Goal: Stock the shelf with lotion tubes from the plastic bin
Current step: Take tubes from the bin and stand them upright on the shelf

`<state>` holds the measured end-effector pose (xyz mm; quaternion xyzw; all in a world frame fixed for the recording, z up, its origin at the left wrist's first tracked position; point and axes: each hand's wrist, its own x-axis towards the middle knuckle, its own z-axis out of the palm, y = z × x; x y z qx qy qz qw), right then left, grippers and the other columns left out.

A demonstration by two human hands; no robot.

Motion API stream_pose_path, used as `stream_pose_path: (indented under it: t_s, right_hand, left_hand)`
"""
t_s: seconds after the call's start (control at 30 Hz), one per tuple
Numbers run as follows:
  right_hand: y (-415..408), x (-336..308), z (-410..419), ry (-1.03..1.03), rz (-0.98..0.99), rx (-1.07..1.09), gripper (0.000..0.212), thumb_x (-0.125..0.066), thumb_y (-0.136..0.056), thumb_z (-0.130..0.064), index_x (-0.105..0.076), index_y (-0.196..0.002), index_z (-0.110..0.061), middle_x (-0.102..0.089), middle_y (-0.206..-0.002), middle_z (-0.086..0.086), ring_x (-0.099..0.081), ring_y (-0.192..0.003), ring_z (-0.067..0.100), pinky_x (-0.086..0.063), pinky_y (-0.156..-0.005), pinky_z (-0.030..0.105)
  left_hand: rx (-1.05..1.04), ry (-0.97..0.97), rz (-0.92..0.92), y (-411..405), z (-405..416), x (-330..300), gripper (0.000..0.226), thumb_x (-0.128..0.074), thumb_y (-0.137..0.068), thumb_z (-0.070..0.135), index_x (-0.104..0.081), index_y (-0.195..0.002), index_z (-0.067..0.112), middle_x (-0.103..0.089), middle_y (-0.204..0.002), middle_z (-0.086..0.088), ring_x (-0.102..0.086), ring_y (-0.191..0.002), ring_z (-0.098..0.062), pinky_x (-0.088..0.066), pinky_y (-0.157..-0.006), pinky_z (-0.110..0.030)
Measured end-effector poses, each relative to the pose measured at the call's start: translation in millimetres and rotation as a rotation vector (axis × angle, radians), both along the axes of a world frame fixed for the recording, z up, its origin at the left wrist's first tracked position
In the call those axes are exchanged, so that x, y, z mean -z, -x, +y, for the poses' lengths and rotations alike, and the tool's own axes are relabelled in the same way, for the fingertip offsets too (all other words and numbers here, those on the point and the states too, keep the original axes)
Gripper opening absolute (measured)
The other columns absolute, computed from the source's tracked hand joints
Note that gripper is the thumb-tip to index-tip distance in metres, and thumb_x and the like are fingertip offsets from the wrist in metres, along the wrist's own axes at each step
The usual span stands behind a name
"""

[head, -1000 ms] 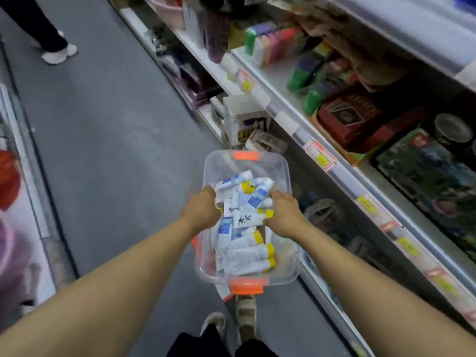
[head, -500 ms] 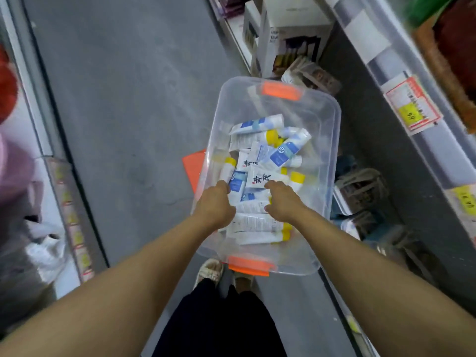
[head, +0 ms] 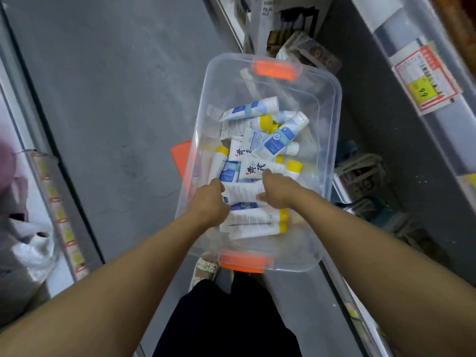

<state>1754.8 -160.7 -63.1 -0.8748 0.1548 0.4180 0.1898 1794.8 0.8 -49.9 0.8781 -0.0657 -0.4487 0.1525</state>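
Since half a second ago view tilted further down, plastic bin (head: pixel 332 140) sits lower in frame. Left hand (head: pixel 210 203) and right hand (head: pixel 277 190) now both pinch one white lotion tube (head: pixel 243 193) at frame centre, above the tube pile (head: pixel 265 135); its long axis runs left-right, cap end hidden

Grey aisle floor (head: pixel 108 104), clear plastic bin (head: pixel 332 140) and orange lid (head: pixel 180 155) on it.

Grey aisle floor (head: pixel 110 81); shelving (head: pixel 401 81) right, price tag (head: pixel 427 79); left display (head: pixel 38 191) blurred, perhaps bagged goods.
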Motion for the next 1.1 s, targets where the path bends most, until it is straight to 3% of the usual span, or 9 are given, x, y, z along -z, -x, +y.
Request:
stream_pose_path:
  t_s: [0.3, 0.5, 0.63, 0.7, 0.8, 0.9, 0.97, 1.03, 1.1]
  right_hand:
    - [2.4, -53.9, -46.2, -0.222, -0.268, 0.514, 0.034, -0.068, -0.081, -0.031, -0.056, -0.107, -0.012, -0.066, -0.106, 0.012, -0.067, -0.090, 0.032, -0.053, -0.084, 0.045]
    - [16.9, -59.7, -46.8, -0.412, -0.367, 0.763, 0.041, -0.067, -0.081, -0.019, -0.040, -0.111, -0.014, -0.062, -0.102, 0.008, -0.070, -0.069, 0.028, -0.054, -0.053, 0.031]
    - [20.4, -55.0, -46.4, -0.350, -0.512, 0.725, 0.043, -0.065, -0.082, -0.037, -0.040, -0.115, -0.023, -0.058, -0.105, 0.000, -0.064, -0.079, 0.024, -0.055, -0.071, 0.040]
    - [19.7, -55.1, -45.9, -0.347, -0.547, 0.760, 0.038, -0.053, -0.089, -0.042, -0.042, -0.120, -0.023, -0.059, -0.105, 0.001, -0.063, -0.080, 0.024, -0.054, -0.068, 0.037]
    - [18.5, -58.0, -44.9, -0.391, -0.593, 0.852, 0.027, -0.033, -0.097, -0.040, -0.045, -0.112, -0.022, -0.056, -0.100, 0.004, -0.058, -0.066, 0.020, -0.044, -0.047, 0.020]
    - [17.4, -60.4, -42.9, -0.408, -0.619, 0.898, 0.027, -0.028, -0.099, -0.037, -0.047, -0.109, -0.020, -0.054, -0.101, 0.004, -0.057, -0.061, 0.018, -0.039, -0.048, 0.019]
    - [15.9, -63.7, -38.9, -0.430, -0.608, 0.921, 0.033, -0.031, -0.099, -0.037, -0.049, -0.118, -0.017, -0.054, -0.106, 0.004, -0.058, -0.062, 0.017, -0.040, -0.052, 0.022]
    - [14.9, -68.4, -34.1, -0.420, -0.570, 0.936, 0.034, -0.034, -0.098, -0.039, -0.050, -0.115, -0.014, -0.055, -0.102, 0.005, -0.058, -0.064, 0.016, -0.043, -0.056, 0.026]
    - [14.8, -74.4, -29.5, -0.447, -0.528, 0.991, 0.036, -0.039, -0.097, -0.037, -0.052, -0.114, -0.008, -0.056, -0.096, 0.008, -0.057, -0.067, 0.018, -0.048, -0.061, 0.030]
  left_hand:
    - [0.086, 0.000, 0.181, 26.6, -43.2, 4.0, 0.040, -0.056, -0.084, 0.017, -0.048, -0.123, 0.015, -0.064, -0.115, -0.015, -0.064, -0.102, -0.031, -0.052, -0.088, -0.035]
    - [0.022, 0.008, 0.284, 36.5, -77.9, 26.9, 0.039, -0.039, -0.097, 0.028, -0.039, -0.132, 0.011, -0.059, -0.119, -0.021, -0.062, -0.078, -0.032, -0.046, -0.043, -0.020]
    - [-0.161, -0.107, 0.429, 35.4, -90.9, 34.7, 0.055, -0.031, -0.095, 0.051, -0.044, -0.119, 0.004, -0.061, -0.074, -0.022, -0.062, -0.059, -0.030, -0.050, -0.055, -0.028]
    - [-0.295, -0.110, 0.447, 36.8, -93.7, 37.1, 0.058, -0.037, -0.094, 0.052, -0.046, -0.120, 0.001, -0.058, -0.072, -0.022, -0.058, -0.054, -0.029, -0.050, -0.054, -0.031]
    - [-0.512, -0.014, 0.458, 42.2, -87.8, 36.7, 0.047, -0.049, -0.093, 0.039, -0.048, -0.121, 0.002, -0.054, -0.082, -0.019, -0.055, -0.059, -0.030, -0.048, -0.049, -0.038]
    - [-0.672, 0.085, 0.452, 42.5, -74.1, 33.4, 0.035, -0.053, -0.093, 0.026, -0.047, -0.120, 0.004, -0.050, -0.091, -0.016, -0.054, -0.066, -0.030, -0.048, -0.049, -0.038]
    - [-0.708, 0.098, 0.488, 38.7, -61.7, 24.8, 0.032, -0.055, -0.092, 0.023, -0.048, -0.118, 0.007, -0.057, -0.096, -0.019, -0.059, -0.054, -0.027, -0.051, -0.048, -0.034]
    - [-0.671, 0.127, 0.584, 33.3, -49.9, 8.0, 0.022, -0.061, -0.088, 0.013, -0.055, -0.108, 0.005, -0.067, -0.079, -0.016, -0.061, -0.038, -0.021, -0.053, -0.043, -0.029]
    - [-0.632, 0.189, 0.634, 29.0, -41.1, -13.3, 0.025, -0.062, -0.083, -0.005, -0.055, -0.105, 0.002, -0.066, -0.061, -0.011, -0.062, -0.040, -0.017, -0.053, -0.039, -0.029]
